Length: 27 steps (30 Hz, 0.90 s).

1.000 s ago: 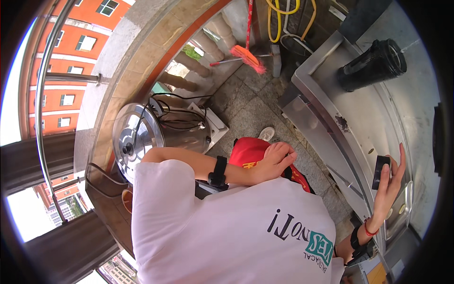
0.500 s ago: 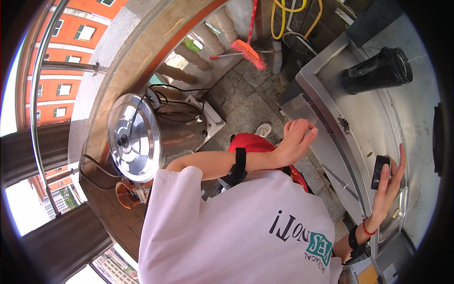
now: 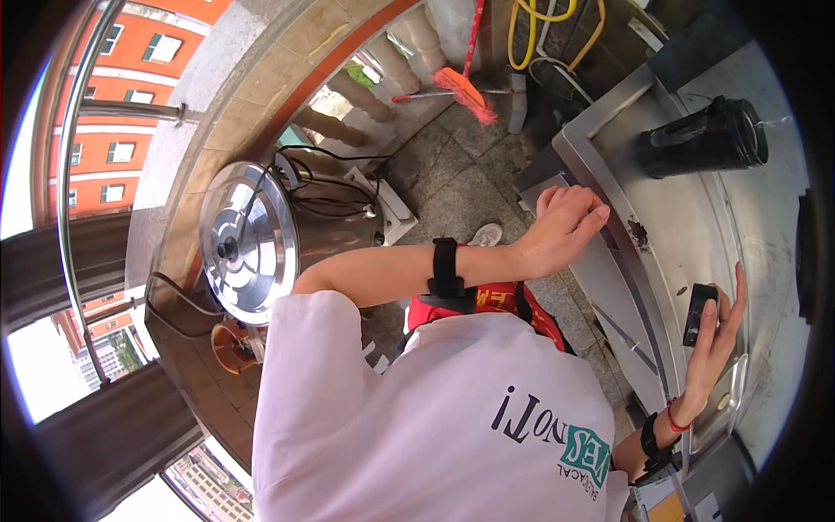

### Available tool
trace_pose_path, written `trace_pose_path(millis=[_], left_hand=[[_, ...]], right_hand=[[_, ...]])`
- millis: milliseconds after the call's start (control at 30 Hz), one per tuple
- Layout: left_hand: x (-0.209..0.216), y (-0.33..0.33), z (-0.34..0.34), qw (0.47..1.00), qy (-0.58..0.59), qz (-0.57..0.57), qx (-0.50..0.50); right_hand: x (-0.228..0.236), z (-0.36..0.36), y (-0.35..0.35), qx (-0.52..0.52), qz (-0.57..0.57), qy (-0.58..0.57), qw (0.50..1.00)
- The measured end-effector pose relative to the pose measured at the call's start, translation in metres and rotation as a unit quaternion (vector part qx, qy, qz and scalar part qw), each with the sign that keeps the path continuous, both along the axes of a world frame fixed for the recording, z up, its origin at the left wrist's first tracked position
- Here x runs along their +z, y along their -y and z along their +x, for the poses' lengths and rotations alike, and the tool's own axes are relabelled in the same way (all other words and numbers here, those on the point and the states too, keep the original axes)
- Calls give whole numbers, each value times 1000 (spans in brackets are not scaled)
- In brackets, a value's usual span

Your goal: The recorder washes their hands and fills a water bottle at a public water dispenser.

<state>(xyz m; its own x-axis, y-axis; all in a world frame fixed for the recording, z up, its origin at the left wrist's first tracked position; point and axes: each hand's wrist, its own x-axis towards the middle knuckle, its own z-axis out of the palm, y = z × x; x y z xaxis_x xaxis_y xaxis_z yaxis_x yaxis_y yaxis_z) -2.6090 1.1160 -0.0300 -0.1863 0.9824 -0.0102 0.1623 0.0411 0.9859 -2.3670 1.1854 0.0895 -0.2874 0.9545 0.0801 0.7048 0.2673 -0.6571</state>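
My right hand point(image 3: 713, 344) is over the steel sink point(image 3: 596, 161), its thumb and fingers gripping a round black lid point(image 3: 698, 315) by the edge, one finger stretched out straight. Farther along in the sink is a black cylindrical bottle point(image 3: 696, 142) with its mouth toward the right; a thin streak of water shows beside that end. My left hand point(image 3: 565, 230) hangs before the sink's near edge, fingers loosely curled, with nothing visible in them. A black strap circles each forearm.
On the left stands a large steel pot point(image 3: 248, 248) with a shiny lid and black cables. A red broom point(image 3: 467, 91) and a yellow hose point(image 3: 522, 39) are at the far side. A metal railing point(image 3: 63, 200) runs along the left. Behind my arm sits an orange-brown container point(image 3: 233, 346).
My left hand and forearm have risen in the picture and moved right, closer to the sink's edge. The right hand still grips the lid in about the same place.
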Motion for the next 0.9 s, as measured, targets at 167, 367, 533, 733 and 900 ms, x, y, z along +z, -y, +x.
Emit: trace_pose_path(millis=[167,367,533,733,900], left_hand=[[9,26,-26,996,-54,-53,-43],[-7,66,0,991,-42,-103,-76],[-10,51,16,984,84,-144,-63],[73,6,-80,927,308,192,100],[124,28,-110,881,366,277,111]], right_hand=[[-4,-1,-4,10,6,0,1000],[-3,0,-1,0,11,6,1000],[-4,-1,0,-2,-43,19,999],[0,2,4,-10,-23,38,999],[0,-1,6,-16,-9,28,999]])
